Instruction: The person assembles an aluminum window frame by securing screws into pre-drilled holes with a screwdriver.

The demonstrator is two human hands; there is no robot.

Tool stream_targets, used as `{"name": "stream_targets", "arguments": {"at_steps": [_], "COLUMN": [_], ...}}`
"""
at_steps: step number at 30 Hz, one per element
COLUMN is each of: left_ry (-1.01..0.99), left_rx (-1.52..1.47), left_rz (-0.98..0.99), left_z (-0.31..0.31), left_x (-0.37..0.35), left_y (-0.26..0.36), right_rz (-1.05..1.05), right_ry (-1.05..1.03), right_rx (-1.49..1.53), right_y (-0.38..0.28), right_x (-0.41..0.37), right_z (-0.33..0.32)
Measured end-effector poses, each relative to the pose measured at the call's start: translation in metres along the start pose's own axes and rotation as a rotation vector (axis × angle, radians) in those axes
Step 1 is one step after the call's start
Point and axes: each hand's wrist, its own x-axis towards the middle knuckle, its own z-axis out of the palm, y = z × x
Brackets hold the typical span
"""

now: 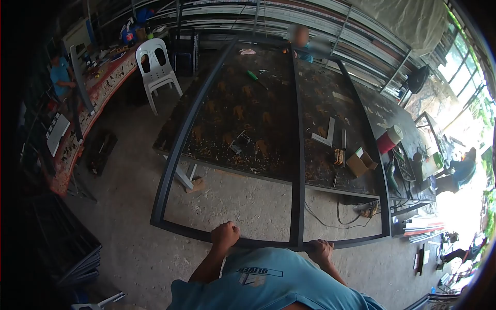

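A large dark metal frame [298, 155] with a middle bar lies over a dark worktable [258, 106], its near end jutting past the table edge toward my body. My left hand [226, 235] is closed on the near rail, left of the middle bar. Right of that bar, my right hand [321, 251] is wrapped round the same rail. Inside the frame's outline, on the tabletop, are a green-handled screwdriver [252, 76], a metal square [324, 135] and an open cardboard box [360, 162].
Another person [301, 44] is at the table's far end. A white plastic chair [155, 67] stands left of the table, beside a red bench [93, 111] with a person [61, 75] behind it. A red and white roll [390, 138] and a drill [391, 174] are at the right. Cables lie on the floor.
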Motion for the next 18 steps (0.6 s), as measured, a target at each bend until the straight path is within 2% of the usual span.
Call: {"name": "stream_targets", "arguments": {"at_steps": [7, 18], "left_ry": [-0.023, -0.022], "left_rx": [0.013, 0.03], "left_rz": [-0.009, -0.013], "left_z": [-0.0035, -0.0021], "left_x": [-0.0013, -0.0006], "left_y": [0.0026, 0.0022], "right_rz": [0.019, -0.044], "right_ry": [-0.029, 0.054], "right_rx": [0.017, 0.02], "right_y": [-0.0013, -0.0051], "right_x": [0.0003, 0.0], "right_z": [-0.0018, -0.006]}}
